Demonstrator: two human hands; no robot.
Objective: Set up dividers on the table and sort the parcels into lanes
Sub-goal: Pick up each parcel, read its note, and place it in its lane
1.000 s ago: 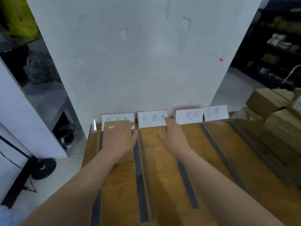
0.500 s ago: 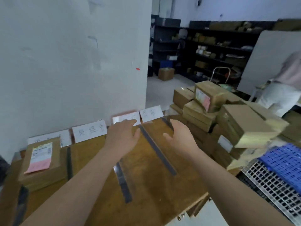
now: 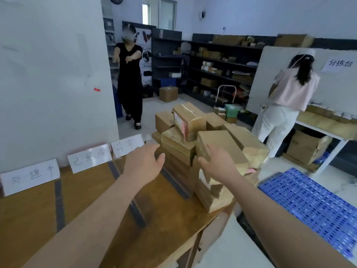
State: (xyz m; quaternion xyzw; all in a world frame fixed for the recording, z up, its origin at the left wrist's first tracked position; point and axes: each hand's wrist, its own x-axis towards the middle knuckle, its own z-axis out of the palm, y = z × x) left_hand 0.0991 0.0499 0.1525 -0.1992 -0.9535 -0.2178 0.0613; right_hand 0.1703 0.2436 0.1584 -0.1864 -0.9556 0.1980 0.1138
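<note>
Lane cards [image 3: 89, 158] read 已完成 and 异常; wall sign [image 3: 340, 63] reads 分拣台.

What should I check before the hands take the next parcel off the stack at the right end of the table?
1. Both hands free: ok. Left hand and right hand are open and hold nothing.
2. Hands at the parcel stack: ok, one on each side; contact cannot tell.
3. Stack stable: not ok. Boxes lie tilted, and the lowest ones overhang the table edge.
4. Lane strips laid: ok.
5. Lane labels upright against the wall: ok.
6. Lanes in view bare of parcels: ok.
</note>
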